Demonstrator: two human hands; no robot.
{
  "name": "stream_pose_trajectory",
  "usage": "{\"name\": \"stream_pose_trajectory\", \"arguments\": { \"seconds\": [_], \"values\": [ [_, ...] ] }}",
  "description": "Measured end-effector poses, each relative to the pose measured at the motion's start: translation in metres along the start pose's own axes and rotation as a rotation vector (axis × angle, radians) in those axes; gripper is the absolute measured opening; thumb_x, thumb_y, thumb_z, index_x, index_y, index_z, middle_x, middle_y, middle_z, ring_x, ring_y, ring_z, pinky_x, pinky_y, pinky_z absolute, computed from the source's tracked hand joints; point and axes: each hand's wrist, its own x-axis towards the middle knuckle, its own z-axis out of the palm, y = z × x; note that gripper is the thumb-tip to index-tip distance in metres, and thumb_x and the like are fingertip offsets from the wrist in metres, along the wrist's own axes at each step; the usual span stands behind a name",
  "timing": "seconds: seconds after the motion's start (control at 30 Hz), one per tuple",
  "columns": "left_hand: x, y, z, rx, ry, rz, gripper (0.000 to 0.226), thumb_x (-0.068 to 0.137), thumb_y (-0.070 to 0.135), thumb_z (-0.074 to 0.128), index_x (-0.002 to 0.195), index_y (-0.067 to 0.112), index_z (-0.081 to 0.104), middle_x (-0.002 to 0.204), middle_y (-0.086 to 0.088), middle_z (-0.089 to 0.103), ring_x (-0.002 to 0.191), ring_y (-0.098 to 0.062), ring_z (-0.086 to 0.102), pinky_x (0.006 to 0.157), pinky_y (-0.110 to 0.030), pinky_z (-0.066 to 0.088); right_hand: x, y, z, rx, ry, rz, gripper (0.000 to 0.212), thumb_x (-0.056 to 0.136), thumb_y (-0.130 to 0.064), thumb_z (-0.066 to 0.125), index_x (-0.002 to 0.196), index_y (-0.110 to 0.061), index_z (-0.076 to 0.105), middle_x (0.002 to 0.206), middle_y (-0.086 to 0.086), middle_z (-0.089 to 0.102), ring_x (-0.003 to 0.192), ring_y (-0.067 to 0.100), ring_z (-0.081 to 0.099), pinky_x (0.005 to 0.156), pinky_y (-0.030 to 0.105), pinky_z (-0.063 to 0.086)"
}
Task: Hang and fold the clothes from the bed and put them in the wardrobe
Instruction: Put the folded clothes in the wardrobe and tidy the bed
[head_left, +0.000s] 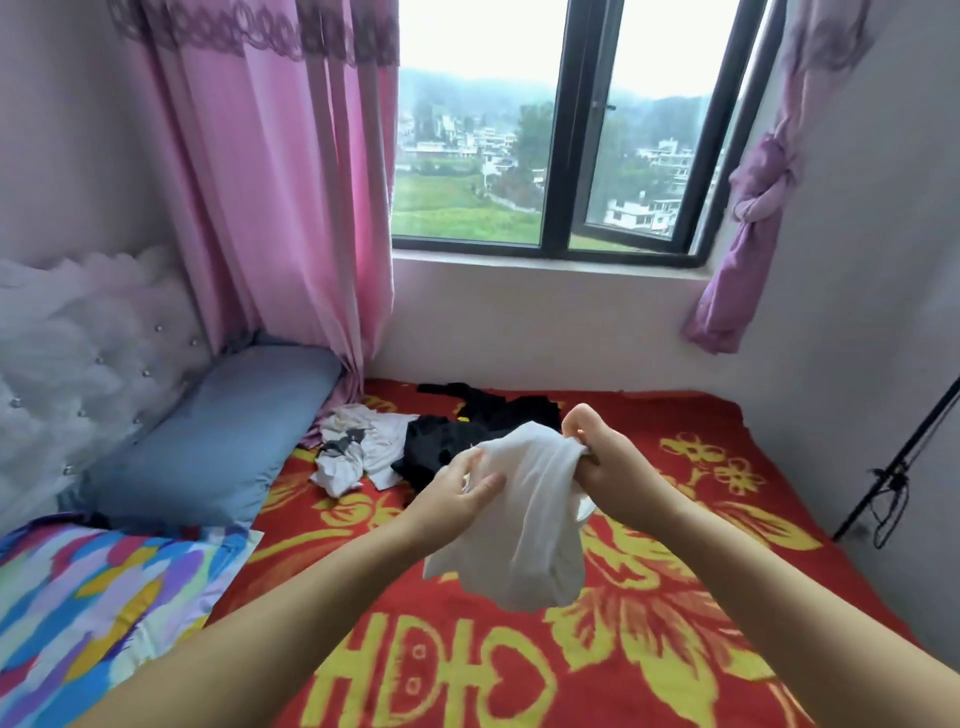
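Observation:
A white garment (524, 525) hangs bunched above the bed between both hands. My left hand (457, 499) pinches its left edge, and my right hand (608, 462) clutches its upper right part in a fist. Beyond the hands, a pile of black clothes (467, 431) lies on the red and yellow blanket (675, 649). Left of that pile lie crumpled white and grey clothes (358, 441). No wardrobe or hanger is in view.
A blue-grey pillow (208, 441) lies at the padded white headboard (78, 353), with a multicoloured pillow (93, 597) nearer me. Pink curtains (270, 182) flank the window (561, 130) behind the bed. A black stand with cables (893, 473) leans at the right wall.

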Motion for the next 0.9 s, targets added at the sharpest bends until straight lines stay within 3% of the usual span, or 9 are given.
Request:
{"name": "stream_pose_trajectory", "arguments": {
  "seconds": [0.1, 0.23, 0.3, 0.4, 0.5, 0.6, 0.67, 0.77, 0.9],
  "values": [
    [0.004, 0.012, 0.022, -0.197, -0.050, -0.092, 0.070, 0.074, 0.073, 0.057, 0.120, 0.020, 0.056, 0.103, 0.007, 0.065, 0.090, -0.008, 0.063, 0.079, -0.027, 0.050, -0.015, 0.013, -0.017, 0.045, 0.003, -0.033, 0.027, 0.078, 0.009, 0.042, 0.080, -0.018, 0.038, 0.063, -0.006, 0.038, 0.057, 0.007, 0.030, 0.053, 0.024, 0.030],
    [-0.004, 0.032, 0.040, -0.205, -0.109, -0.142, 0.025, 0.078, 0.038, 0.068, 0.092, 0.019, 0.072, 0.084, -0.001, 0.067, 0.076, -0.015, 0.058, 0.063, -0.028, 0.041, -0.035, 0.033, -0.034, -0.071, -0.047, -0.060, 0.031, 0.078, 0.005, 0.045, 0.069, -0.024, 0.036, 0.063, -0.009, 0.040, 0.058, 0.005, 0.029, 0.053, 0.021, 0.028],
    [-0.010, 0.042, 0.044, -0.144, -0.157, -0.175, 0.024, 0.071, 0.029, 0.063, 0.088, 0.015, 0.073, 0.080, -0.003, 0.063, 0.074, -0.017, 0.054, 0.063, -0.030, 0.038, -0.042, 0.041, -0.040, -0.165, -0.115, -0.068, 0.030, 0.077, 0.004, 0.047, 0.066, -0.023, 0.036, 0.064, -0.007, 0.043, 0.058, 0.005, 0.029, 0.054, 0.021, 0.028],
    [-0.020, 0.061, 0.044, -0.160, -0.090, -0.181, 0.013, 0.081, 0.014, 0.060, 0.088, 0.016, 0.071, 0.075, -0.002, 0.062, 0.063, -0.015, 0.054, 0.056, -0.024, 0.040, -0.048, 0.047, -0.050, -0.409, -0.295, -0.091, 0.026, 0.077, -0.003, 0.055, 0.066, -0.021, 0.040, 0.071, -0.005, 0.048, 0.066, 0.015, 0.042, 0.060, 0.026, 0.035],
    [-0.025, 0.084, 0.033, -0.230, -0.032, -0.101, 0.022, 0.088, 0.004, 0.053, 0.098, 0.018, 0.066, 0.075, -0.004, 0.061, 0.061, -0.016, 0.054, 0.057, -0.025, 0.041, -0.056, 0.043, -0.059, -0.620, -0.520, 0.068, 0.008, 0.087, -0.022, 0.059, 0.088, -0.024, 0.051, 0.095, -0.006, 0.052, 0.090, 0.017, 0.051, 0.071, 0.023, 0.040],
    [-0.037, 0.112, 0.023, -0.113, -0.114, 0.089, 0.026, 0.087, 0.003, 0.050, 0.101, 0.016, 0.067, 0.073, -0.006, 0.055, 0.065, -0.019, 0.047, 0.058, -0.026, 0.039, -0.059, 0.026, -0.063, -0.350, -0.472, 0.174, 0.045, 0.089, -0.016, 0.058, 0.130, -0.028, 0.045, 0.127, -0.007, 0.052, 0.120, 0.009, 0.049, 0.097, 0.025, 0.043],
    [-0.047, 0.129, 0.022, 0.000, -0.208, 0.226, 0.023, 0.086, 0.006, 0.051, 0.096, 0.018, 0.068, 0.072, -0.005, 0.052, 0.067, -0.017, 0.043, 0.060, -0.025, 0.036, -0.055, 0.001, -0.063, -0.005, -0.378, 0.141, 0.059, 0.089, -0.021, 0.063, 0.139, -0.036, 0.035, 0.136, -0.014, 0.045, 0.130, 0.000, 0.040, 0.106, 0.024, 0.038],
    [-0.056, 0.143, 0.014, 0.132, -0.295, 0.328, 0.021, 0.087, 0.007, 0.052, 0.097, 0.021, 0.065, 0.062, 0.013, 0.054, 0.057, -0.006, 0.043, 0.056, -0.018, 0.036, -0.047, -0.027, -0.057, 0.194, -0.479, 0.061, 0.050, 0.087, -0.032, 0.066, 0.133, -0.035, 0.048, 0.134, -0.014, 0.055, 0.128, 0.003, 0.047, 0.109, 0.034, 0.037],
    [-0.062, 0.146, -0.020, 0.082, -0.325, 0.330, 0.020, 0.088, 0.012, 0.061, 0.106, 0.022, 0.063, 0.077, -0.008, 0.055, 0.065, -0.016, 0.045, 0.057, -0.023, 0.038, -0.040, -0.045, -0.047, 0.365, -0.376, 0.042, 0.020, 0.082, -0.017, 0.061, 0.101, -0.016, 0.065, 0.092, -0.002, 0.068, 0.089, 0.014, 0.064, 0.083, 0.029, 0.050]
  ]
}}
